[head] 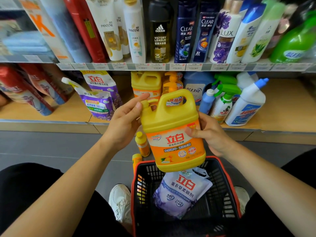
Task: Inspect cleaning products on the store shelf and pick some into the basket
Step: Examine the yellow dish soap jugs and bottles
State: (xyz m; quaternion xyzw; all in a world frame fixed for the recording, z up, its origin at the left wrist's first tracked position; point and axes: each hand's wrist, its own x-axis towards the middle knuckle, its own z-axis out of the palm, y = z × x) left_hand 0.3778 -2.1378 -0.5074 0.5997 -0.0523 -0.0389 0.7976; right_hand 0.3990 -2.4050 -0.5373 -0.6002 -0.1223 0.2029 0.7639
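Observation:
I hold a big yellow dish-soap jug with an orange label upright in the air, above the far rim of the basket. My left hand touches its pump cap side, fingers wrapped around the neck. My right hand grips the jug's right side, thumb on the label. The black basket with a red rim stands on the floor between my feet. A purple-and-white softener pouch lies inside it.
The lower shelf carries more yellow jugs, purple refill pouches, spray bottles and white toilet-cleaner bottles. Shampoo bottles line the upper shelf. Two small orange bottles stand on the floor beside the basket.

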